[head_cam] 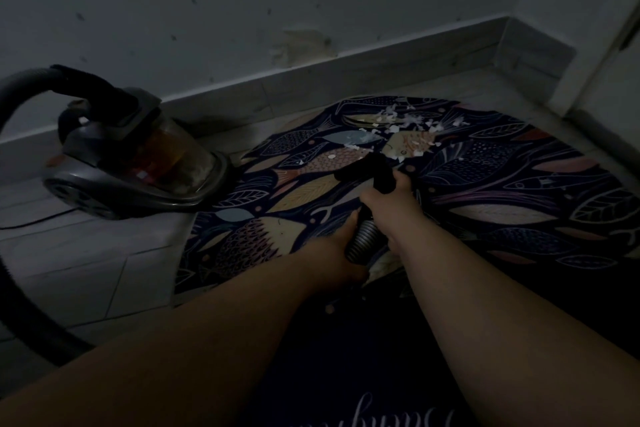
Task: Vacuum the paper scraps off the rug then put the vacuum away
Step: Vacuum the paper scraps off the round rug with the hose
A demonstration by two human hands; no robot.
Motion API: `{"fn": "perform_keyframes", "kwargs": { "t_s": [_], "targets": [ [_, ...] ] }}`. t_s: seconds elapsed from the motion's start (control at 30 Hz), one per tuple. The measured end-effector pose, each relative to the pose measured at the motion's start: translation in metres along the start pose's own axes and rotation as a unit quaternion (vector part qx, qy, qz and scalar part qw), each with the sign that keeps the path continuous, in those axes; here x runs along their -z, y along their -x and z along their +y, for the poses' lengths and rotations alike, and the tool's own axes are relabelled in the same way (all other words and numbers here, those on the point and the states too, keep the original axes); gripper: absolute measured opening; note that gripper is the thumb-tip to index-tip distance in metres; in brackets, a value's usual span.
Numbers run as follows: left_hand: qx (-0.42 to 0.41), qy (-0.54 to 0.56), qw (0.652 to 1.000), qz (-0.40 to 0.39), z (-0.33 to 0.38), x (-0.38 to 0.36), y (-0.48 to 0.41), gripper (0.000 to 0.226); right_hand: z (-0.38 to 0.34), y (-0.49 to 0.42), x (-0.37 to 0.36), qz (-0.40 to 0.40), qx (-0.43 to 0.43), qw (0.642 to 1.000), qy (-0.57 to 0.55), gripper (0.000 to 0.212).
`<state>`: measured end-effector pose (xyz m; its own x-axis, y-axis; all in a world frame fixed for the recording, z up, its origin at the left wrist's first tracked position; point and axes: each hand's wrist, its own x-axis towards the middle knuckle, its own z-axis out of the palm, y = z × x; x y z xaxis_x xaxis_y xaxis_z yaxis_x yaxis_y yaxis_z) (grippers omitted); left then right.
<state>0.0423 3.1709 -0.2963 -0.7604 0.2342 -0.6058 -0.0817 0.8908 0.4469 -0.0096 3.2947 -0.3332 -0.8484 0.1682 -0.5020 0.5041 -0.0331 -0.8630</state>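
At left we see the vacuum [138, 156] on the floor [86, 253] beside the rug [502, 184], its hose [24, 85] cut off by the frame edge. Our left hand [341, 243] grips the ribbed hose and our right hand [384, 204] grips the black nozzle [367, 172], which points away from us toward the scraps [398, 128] on the rug's far part. Its tip is lost in the dim light.

The vacuum [135, 163] is shiny plastic with a see-through bin, its hose [360, 239] is ribbed, the rug [485, 184] is matt cloth, and the scraps [398, 128] are paper.
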Motion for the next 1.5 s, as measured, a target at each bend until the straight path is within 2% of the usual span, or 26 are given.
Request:
{"fn": "perform_keyframes", "kwargs": {
  "t_s": [0.23, 0.4, 1.03, 1.27, 1.5],
  "targets": [
    [-0.032, -0.017, 0.999, -0.019, 0.030, -0.011, -0.010, 0.095, 0.000, 0.004, 0.039, 0.048, -0.004, 0.999, -0.001, 0.074],
    [-0.049, -0.032, 0.998, -0.027, 0.050, -0.019, -0.020, 0.095, 0.000, 0.001, 0.062, 0.099, -0.017, 0.995, -0.021, 0.064],
    [-0.120, -0.091, 0.988, -0.037, 0.116, -0.041, -0.056, 0.094, 0.000, -0.011, 0.139, 0.184, -0.014, 0.981, -0.059, 0.060],
    [-0.128, -0.070, 0.987, -0.063, 0.139, -0.047, -0.066, 0.093, 0.002, -0.017, 0.161, 0.220, -0.009, 0.973, -0.070, 0.063],
    [-0.119, -0.064, 0.989, -0.059, 0.140, -0.046, -0.077, 0.094, 0.011, -0.024, 0.160, 0.197, 0.031, 0.973, -0.116, 0.076]
  ]
}}
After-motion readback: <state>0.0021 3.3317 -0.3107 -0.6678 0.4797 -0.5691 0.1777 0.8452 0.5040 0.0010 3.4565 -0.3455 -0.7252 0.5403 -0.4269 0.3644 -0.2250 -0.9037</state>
